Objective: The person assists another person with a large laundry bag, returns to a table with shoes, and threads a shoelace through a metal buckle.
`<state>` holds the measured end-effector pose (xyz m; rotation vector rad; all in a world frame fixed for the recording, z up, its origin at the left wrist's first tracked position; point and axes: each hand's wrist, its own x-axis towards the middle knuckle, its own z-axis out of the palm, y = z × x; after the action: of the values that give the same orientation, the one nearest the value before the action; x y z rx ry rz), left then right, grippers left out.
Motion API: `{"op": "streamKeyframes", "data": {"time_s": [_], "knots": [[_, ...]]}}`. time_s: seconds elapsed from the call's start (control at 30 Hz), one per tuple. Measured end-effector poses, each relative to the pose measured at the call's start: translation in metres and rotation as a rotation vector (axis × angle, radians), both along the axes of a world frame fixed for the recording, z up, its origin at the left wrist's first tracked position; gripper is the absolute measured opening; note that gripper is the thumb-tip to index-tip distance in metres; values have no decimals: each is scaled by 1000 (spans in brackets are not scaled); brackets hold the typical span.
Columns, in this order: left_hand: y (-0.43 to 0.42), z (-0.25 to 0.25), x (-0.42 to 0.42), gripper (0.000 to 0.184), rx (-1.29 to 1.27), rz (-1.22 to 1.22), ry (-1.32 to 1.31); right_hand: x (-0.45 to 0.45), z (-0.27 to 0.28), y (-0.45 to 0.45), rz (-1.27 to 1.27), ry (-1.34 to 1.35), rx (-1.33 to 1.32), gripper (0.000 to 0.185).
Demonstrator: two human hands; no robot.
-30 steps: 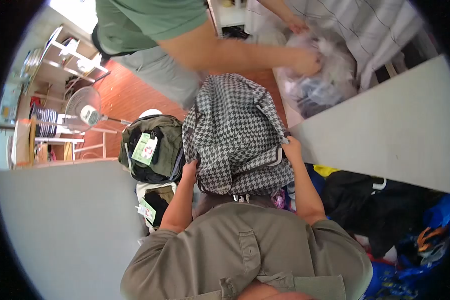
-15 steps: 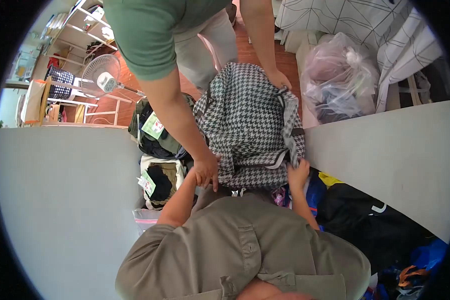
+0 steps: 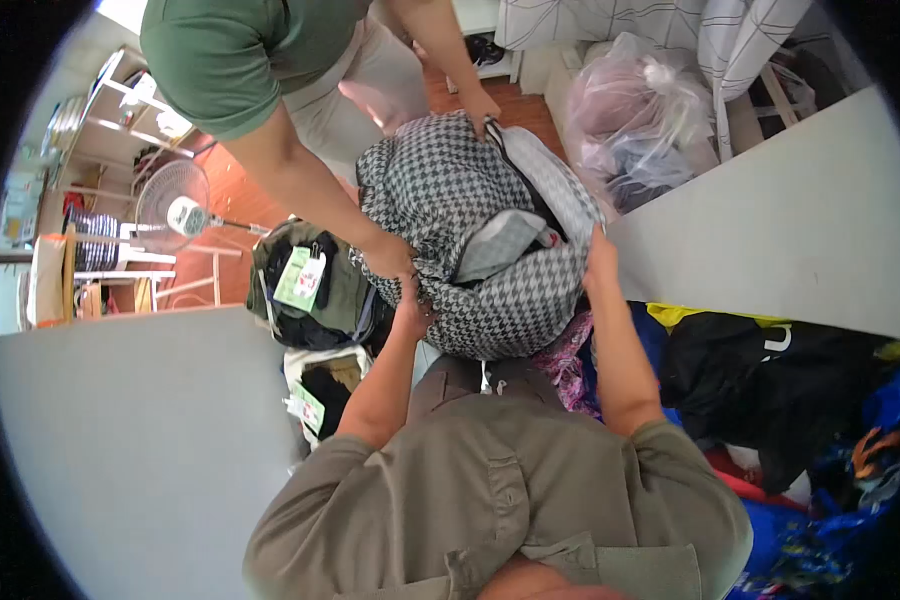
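A large soft houndstooth bag (image 3: 530, 300) in black and white lies between me and another person. Its opening gapes on the right, showing a pale lining and a dark zip edge. My right hand (image 3: 600, 262) is closed on the right end of the bag's rim. At the left side, my left hand (image 3: 410, 308) grips the bunched cloth, its fingers partly hidden. Just above it, the other person's hand (image 3: 390, 258) holds the same side. Their second hand (image 3: 480, 105) pinches the far edge of the opening. What lies inside is mostly hidden.
Left of the bag stand a dark green bag (image 3: 325, 290) with a tag and a pale bag (image 3: 345, 375) of clothes. A clear plastic sack (image 3: 640, 130) sits back right. Grey panels (image 3: 770, 220) flank both sides. Black cloth (image 3: 760, 380) lies right; a fan (image 3: 175, 205) stands left.
The bag's opening has been pulled wider, exposing the lining. My right hand has risen with the rim, and my left hand has moved up along the bag's left side. The view has shifted.
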<state>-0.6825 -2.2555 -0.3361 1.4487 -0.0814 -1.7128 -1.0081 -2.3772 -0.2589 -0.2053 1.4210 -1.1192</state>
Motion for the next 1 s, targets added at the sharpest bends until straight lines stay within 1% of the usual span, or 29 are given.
{"op": "streamKeyframes", "data": {"time_s": [0.03,0.07,0.1,0.13,0.17,0.2,0.23,0.27,0.3,0.37,0.4,0.43,0.47,0.5,0.53,0.57,0.6,0.63,0.67,0.7,0.73,0.77,0.8,0.83,0.87,0.9,0.97,1.0], "knots": [[-8,-10,6,77,-108,-103,15,5,4,-25,14,54,-86,48],[-18,24,5,77,-92,-104,-102,18,10,-52,28,48,-190,47],[-27,40,9,77,-97,-108,-109,32,17,-79,41,37,-295,46],[-36,50,16,75,-183,-175,-94,47,43,-101,85,263,-257,45],[-47,61,25,74,-274,-240,-82,60,61,-127,239,608,-313,46],[-60,74,35,74,-286,-244,-89,61,57,-169,485,920,-353,50],[-66,84,41,70,-322,-354,-122,65,70,-194,618,1174,-418,53],[-64,92,43,67,-339,-468,-143,72,101,-200,565,1049,-511,46],[-67,104,41,59,-363,-491,-145,80,134,-205,518,920,-602,40],[-60,117,43,54,-391,-534,-122,86,210,-181,396,997,-783,35],[-57,116,46,54,-404,-558,-107,81,251,-158,280,1192,-877,30],[-49,112,50,52,-342,-559,-156,77,289,-124,159,1386,-965,26],[-40,110,53,50,-278,-559,-205,76,319,-76,-100,1556,-1079,30],[-33,112,56,49,-226,-582,-277,43,346,-59,-149,2143,-1141,27],[-26,112,60,48,-177,-606,-351,17,347,-42,-423,2294,-1188,26],[-21,101,67,46,-136,-603,-353,-10,347,-26,-748,2405,-1191,25],[-17,80,76,44,-95,-596,-362,-29,342,-15,-871,2454,-1173,26],[-17,44,87,43,-51,-621,-408,-47,337,-5,-1001,2494,-1148,26],[-20,48,85,43,56,-652,-404,-63,329,1,-941,2697,-676,26],[-24,47,83,42,37,-684,-477,-73,322,3,-852,2817,-184,27],[-33,44,80,41,33,-743,-509,-70,318,-2,-836,2824,-296,28],[-49,40,76,40,21,-797,-542,-70,317,-5,-857,2829,-281,28],[-73,32,65,40,-2,-806,-543,-73,317,-9,-893,2769,-344,27],[-93,26,57,41,-102,-895,-549,-73,317,-10,-911,2707,-399,27],[-111,23,55,42,-194,-989,-561,-70,317,-11,-912,2708,-362,27],[-133,30,46,42,-203,-1008,-574,-67,317,-10,-929,2704,-331,27],[-184,56,-7,43,-434,-1127,-573,-64,321,-8,-876,2679,-282,27],[-209,73,-35,41,-489,-1157,-588,-61,321,-7,-847,2688,-261,27]]}}
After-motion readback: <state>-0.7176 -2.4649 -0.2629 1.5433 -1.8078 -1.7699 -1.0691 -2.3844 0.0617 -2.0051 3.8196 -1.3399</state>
